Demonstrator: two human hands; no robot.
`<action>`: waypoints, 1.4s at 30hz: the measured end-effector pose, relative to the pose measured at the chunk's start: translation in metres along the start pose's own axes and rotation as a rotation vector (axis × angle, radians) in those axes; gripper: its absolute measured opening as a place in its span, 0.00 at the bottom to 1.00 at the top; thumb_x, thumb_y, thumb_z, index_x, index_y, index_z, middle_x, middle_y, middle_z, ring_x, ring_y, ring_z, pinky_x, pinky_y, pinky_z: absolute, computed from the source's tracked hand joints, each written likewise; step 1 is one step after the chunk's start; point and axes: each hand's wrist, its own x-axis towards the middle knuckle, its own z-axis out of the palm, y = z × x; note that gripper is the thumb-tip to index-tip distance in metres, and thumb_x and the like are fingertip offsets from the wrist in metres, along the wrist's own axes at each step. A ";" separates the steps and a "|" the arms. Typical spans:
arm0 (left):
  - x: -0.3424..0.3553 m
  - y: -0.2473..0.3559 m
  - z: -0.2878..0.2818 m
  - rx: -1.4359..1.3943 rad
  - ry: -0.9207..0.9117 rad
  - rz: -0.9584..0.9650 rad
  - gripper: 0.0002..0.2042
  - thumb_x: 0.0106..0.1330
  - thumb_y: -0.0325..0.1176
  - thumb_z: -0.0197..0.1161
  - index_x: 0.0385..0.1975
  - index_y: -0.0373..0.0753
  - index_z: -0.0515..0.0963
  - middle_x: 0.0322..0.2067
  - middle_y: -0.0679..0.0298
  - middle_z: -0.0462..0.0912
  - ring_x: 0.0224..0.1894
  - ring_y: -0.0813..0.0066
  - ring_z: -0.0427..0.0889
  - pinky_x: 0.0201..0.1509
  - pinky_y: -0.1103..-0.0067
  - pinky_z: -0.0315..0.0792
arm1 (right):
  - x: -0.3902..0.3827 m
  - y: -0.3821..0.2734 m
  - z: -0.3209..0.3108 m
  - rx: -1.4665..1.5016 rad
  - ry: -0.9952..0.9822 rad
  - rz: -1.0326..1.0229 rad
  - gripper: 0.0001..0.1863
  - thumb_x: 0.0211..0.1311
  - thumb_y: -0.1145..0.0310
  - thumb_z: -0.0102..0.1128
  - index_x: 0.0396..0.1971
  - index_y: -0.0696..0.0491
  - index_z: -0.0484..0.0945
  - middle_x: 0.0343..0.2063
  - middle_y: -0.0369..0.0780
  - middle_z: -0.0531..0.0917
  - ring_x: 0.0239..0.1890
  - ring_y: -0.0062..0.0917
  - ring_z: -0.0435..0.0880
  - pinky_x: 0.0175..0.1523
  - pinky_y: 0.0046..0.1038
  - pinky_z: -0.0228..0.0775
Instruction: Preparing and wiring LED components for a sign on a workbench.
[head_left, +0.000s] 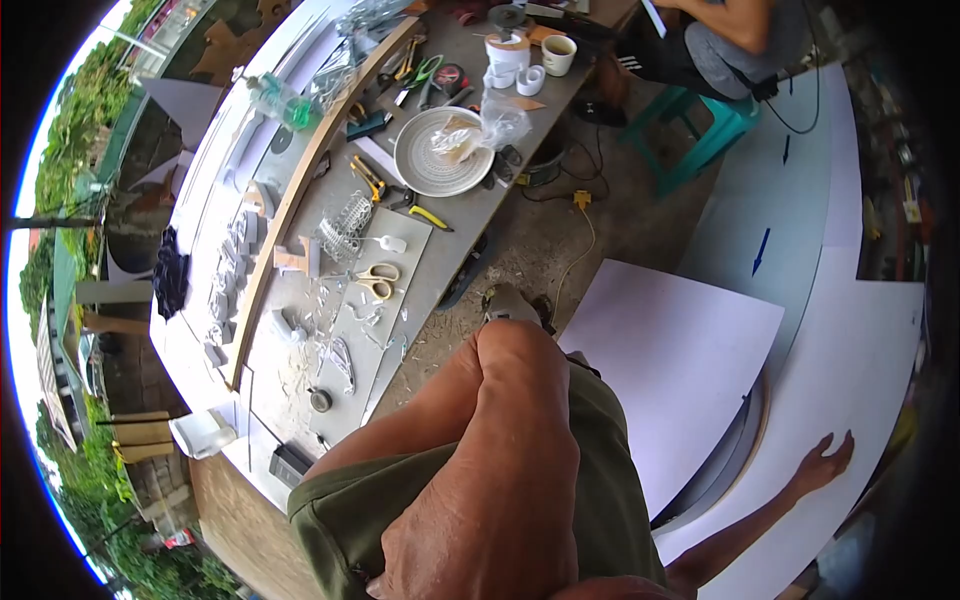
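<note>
Bare skin of a bent limb fills the lower middle, over olive green cloth [340,510]; my left hand cannot be clearly told apart there. At the lower right, my right hand [825,460] has its fingers apart, holding nothing, over a long white sheet [860,350]; whether it touches is unclear. A square white panel [670,350] lies beside it, partly over a curved rim [755,420]. Left of the limb is a grey worktable [405,275] with scissors [380,282], white scraps [340,355], pliers [430,218] and a patterned plate [425,170].
A long wooden strip [285,230] runs along the table, near a green bottle [295,113], a cup [557,55] and a white container [203,433]. Another person [730,40] sits on a teal stool [700,140] at top right. Cords [590,230] lie on the floor.
</note>
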 end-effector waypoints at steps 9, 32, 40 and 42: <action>-0.043 0.043 0.019 0.191 0.189 -0.009 0.11 0.66 0.36 0.58 0.37 0.34 0.77 0.13 0.70 0.68 0.15 0.75 0.73 0.18 0.75 0.63 | 0.069 -0.253 0.024 0.739 -0.412 -0.144 0.19 0.68 0.71 0.56 0.58 0.55 0.74 0.57 0.47 0.76 0.59 0.43 0.75 0.59 0.41 0.71; -0.098 0.044 0.003 0.460 0.487 0.021 0.19 0.72 0.43 0.56 0.47 0.30 0.78 0.17 0.68 0.66 0.17 0.72 0.71 0.21 0.73 0.61 | 0.173 -1.014 -0.079 1.511 -0.403 -1.390 0.29 0.52 0.67 0.62 0.57 0.60 0.72 0.56 0.53 0.76 0.59 0.47 0.75 0.65 0.38 0.67; -0.104 -0.015 -0.046 0.615 0.803 -0.145 0.21 0.70 0.45 0.59 0.49 0.29 0.79 0.16 0.66 0.69 0.17 0.69 0.72 0.22 0.72 0.59 | 0.183 -1.167 -0.073 1.398 -0.503 -1.453 0.44 0.45 0.65 0.66 0.67 0.56 0.63 0.63 0.51 0.72 0.66 0.46 0.70 0.71 0.38 0.62; -0.122 -0.040 -0.046 0.416 1.128 -0.256 0.18 0.66 0.40 0.66 0.44 0.28 0.82 0.17 0.66 0.76 0.16 0.76 0.73 0.21 0.74 0.56 | 0.181 -1.178 -0.069 1.299 -0.951 -1.386 0.43 0.47 0.63 0.69 0.67 0.51 0.64 0.60 0.50 0.75 0.61 0.46 0.76 0.67 0.40 0.66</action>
